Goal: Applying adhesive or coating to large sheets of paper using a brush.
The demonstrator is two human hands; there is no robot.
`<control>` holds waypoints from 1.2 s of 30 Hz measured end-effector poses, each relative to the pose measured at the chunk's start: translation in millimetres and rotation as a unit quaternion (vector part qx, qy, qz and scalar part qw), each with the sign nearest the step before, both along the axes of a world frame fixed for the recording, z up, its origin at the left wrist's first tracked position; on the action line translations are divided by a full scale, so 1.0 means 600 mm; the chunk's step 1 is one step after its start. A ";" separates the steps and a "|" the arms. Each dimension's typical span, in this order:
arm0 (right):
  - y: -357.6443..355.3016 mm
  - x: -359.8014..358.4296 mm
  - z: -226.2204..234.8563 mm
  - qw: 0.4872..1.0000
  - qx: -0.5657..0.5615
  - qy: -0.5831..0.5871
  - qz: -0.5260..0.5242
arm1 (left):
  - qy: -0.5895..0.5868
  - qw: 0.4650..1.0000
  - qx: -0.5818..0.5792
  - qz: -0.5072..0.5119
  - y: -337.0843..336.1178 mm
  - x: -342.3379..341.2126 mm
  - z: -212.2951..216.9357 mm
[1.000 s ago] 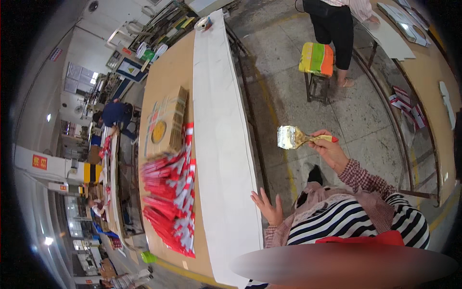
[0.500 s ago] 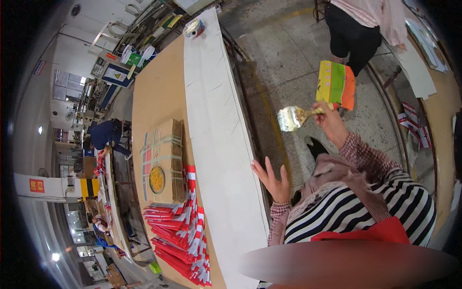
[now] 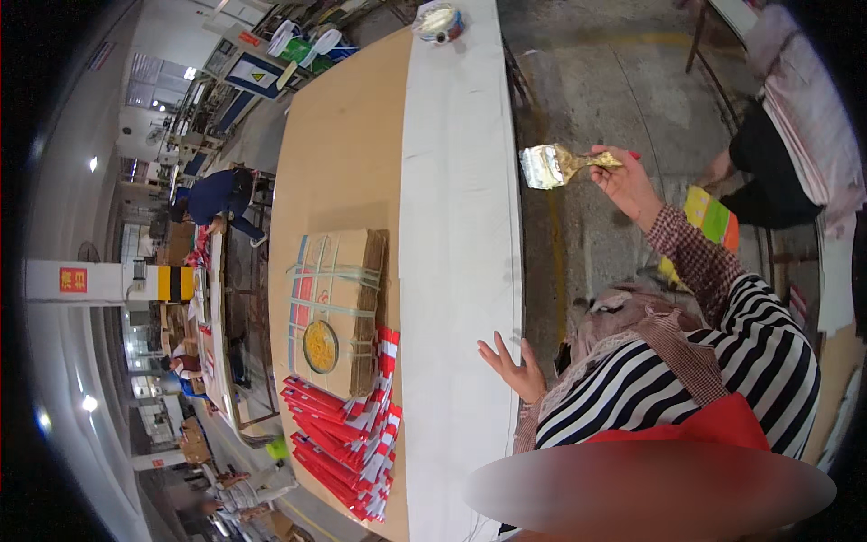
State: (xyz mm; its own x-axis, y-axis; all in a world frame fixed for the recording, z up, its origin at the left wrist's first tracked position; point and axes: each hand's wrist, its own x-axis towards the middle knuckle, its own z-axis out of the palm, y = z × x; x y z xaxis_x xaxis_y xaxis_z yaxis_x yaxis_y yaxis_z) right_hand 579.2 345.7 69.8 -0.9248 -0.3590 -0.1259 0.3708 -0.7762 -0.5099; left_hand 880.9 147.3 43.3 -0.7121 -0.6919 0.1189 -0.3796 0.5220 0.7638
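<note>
My right hand is closed round the handle of a wide flat brush. Its pale bristles look wet and shiny, and yellow crust coats the handle. The bristle end hangs by the edge of a long white sheet on the table, apparently above it. Lower in the view, my left hand holds nothing, its fingers spread over the same sheet's edge; whether it touches is unclear. At the sheet's far end stands a small tub with whitish contents.
On the brown tabletop lies a strapped cardboard bundle with a round yellow-filled dish on it. Red-and-white folded pieces fan out beside it. A person in pink stands at right, near a yellow-green-orange panel. Another person bends at left.
The view has shifted, so the table appears farther right. My right hand has brought the brush closer to the white sheet's edge. My left hand remains spread.
</note>
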 end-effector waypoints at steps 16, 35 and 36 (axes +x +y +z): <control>-0.295 -0.840 0.104 0.834 0.339 0.397 -0.182 | -0.051 0.997 -0.006 0.064 -0.007 -0.327 -0.054; -0.524 -1.238 -0.077 0.554 0.653 0.513 -0.049 | -0.130 0.974 -0.028 0.182 0.004 -0.558 -0.044; -0.534 -1.235 -0.070 0.557 0.651 0.515 -0.045 | -0.132 0.974 -0.022 0.185 0.002 -0.562 -0.040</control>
State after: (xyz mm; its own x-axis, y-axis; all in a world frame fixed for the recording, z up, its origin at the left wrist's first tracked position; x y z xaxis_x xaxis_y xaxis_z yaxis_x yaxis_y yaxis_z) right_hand -161.8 25.0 27.6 -0.7543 -0.5295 0.3882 -0.6482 0.5068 -0.5683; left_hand 543.6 148.7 19.0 -0.4240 -0.9056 0.0015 -0.7282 0.3419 0.5940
